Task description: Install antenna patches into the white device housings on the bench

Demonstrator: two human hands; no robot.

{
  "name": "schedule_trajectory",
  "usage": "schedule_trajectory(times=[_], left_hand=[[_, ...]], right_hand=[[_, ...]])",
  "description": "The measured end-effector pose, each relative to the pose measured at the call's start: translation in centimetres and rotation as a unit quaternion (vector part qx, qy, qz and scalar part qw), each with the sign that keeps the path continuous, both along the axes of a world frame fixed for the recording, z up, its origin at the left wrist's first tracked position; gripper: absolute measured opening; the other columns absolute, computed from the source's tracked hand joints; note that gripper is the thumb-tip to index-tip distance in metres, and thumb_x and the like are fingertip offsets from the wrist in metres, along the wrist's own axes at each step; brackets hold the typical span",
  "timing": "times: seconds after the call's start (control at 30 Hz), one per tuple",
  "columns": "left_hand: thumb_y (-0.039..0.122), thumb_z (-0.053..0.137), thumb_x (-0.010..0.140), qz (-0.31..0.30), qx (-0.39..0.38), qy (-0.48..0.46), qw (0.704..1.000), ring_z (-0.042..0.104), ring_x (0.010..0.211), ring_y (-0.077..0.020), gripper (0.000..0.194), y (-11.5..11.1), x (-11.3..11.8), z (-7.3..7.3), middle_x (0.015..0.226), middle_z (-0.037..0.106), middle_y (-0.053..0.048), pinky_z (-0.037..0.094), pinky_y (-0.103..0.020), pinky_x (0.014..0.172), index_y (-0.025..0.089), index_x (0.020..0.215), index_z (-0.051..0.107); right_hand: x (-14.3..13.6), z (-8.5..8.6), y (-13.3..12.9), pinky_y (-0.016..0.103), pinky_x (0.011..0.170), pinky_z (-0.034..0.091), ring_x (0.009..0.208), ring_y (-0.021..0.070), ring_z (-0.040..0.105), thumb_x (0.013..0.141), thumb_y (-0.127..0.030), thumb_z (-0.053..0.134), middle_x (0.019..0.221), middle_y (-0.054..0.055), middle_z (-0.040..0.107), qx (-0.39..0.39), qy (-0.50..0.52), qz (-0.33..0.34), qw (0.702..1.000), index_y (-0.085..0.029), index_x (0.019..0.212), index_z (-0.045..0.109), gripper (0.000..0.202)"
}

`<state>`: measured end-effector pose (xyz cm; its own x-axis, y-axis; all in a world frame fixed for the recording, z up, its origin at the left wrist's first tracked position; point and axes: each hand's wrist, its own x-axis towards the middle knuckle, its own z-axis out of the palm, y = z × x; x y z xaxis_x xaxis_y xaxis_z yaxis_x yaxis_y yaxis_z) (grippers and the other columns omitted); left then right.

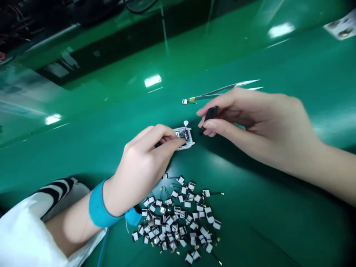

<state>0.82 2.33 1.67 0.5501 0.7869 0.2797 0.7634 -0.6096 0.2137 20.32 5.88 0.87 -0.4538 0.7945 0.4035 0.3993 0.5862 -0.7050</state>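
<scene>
My left hand [147, 159], with a blue band on its wrist, holds a small white-framed device [190, 138] by its left side; thumb and fingertips cover part of the exposed circuit board. A round white piece [186, 123] on thin wires stands out at the device's upper edge. To the right, my right hand [250, 122] pinches a small black part [211, 113] between thumb and fingers, apart from the device. Behind that hand lie metal tweezers [219, 90], partly hidden by it. A small white-and-black piece [184, 101] with a short lead is at their left end.
Several small white-and-black pieces with thin leads [177, 210] are heaped on the green table surface [250, 237] below my hands. A blue cord [102, 247] runs down from the wristband. Dark items and cables [55, 15] lie at the upper left.
</scene>
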Motion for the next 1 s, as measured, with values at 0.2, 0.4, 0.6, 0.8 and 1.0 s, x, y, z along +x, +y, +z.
schedule_trajectory(times=[0.2,0.4,0.6,0.8,1.0], left_hand=[[0.016,0.045,0.083,-0.015,0.008,-0.002,1.000,0.054,0.075,-0.0114,0.016,0.2,-0.2,-0.2,0.084,0.058,-0.002,0.045,-0.022,0.065,0.019,0.088,0.060],[0.015,0.046,0.082,-0.015,0.018,0.001,1.000,0.054,0.074,-0.0118,0.015,0.1,-0.2,-0.2,0.082,0.058,-0.002,0.044,-0.022,0.065,0.017,0.083,0.060],[0.018,0.045,0.083,-0.021,0.024,0.002,0.999,0.053,0.072,-0.0116,0.014,0.2,-0.2,-0.3,0.081,0.058,-0.003,0.044,-0.022,0.065,0.017,0.081,0.059],[0.015,0.043,0.083,-0.014,0.009,-0.015,1.000,0.053,0.072,-0.0112,0.015,0.3,-0.1,-0.4,0.082,0.058,-0.002,0.044,-0.022,0.064,0.017,0.078,0.057],[0.015,0.043,0.083,-0.014,0.003,-0.022,1.000,0.053,0.072,-0.0114,0.016,0.3,-0.2,-0.5,0.081,0.058,-0.002,0.045,-0.022,0.064,0.016,0.079,0.058]], right_hand=[[-0.7,0.6,-0.6,0.009,0.059,0.050,0.064,0.0031,0.060,0.074,-0.018,0.059,0.075,-0.006,0.064,0.049,-0.004,-0.048,0.998,-0.018,0.079,0.059,0.005],[-1.2,0.5,-0.9,0.009,0.054,0.047,0.058,0.0016,0.057,0.072,-0.019,0.061,0.068,-0.007,0.065,0.168,-0.027,-0.047,0.984,-0.020,0.073,0.056,0.005],[-1.4,0.1,-1.2,0.016,0.054,0.048,0.064,0.0069,0.060,0.075,-0.016,0.058,0.070,-0.004,0.065,0.225,-0.046,-0.024,0.973,-0.021,0.075,0.053,0.006],[-1.5,0.2,-1.6,0.018,0.049,0.045,0.061,0.0089,0.060,0.074,-0.015,0.057,0.064,-0.003,0.063,0.261,-0.059,-0.039,0.963,-0.021,0.074,0.051,0.008],[-1.8,0.0,-1.8,0.019,0.048,0.043,0.058,0.0082,0.058,0.074,-0.015,0.057,0.063,-0.002,0.061,0.267,-0.069,-0.056,0.960,-0.019,0.073,0.050,0.008]])
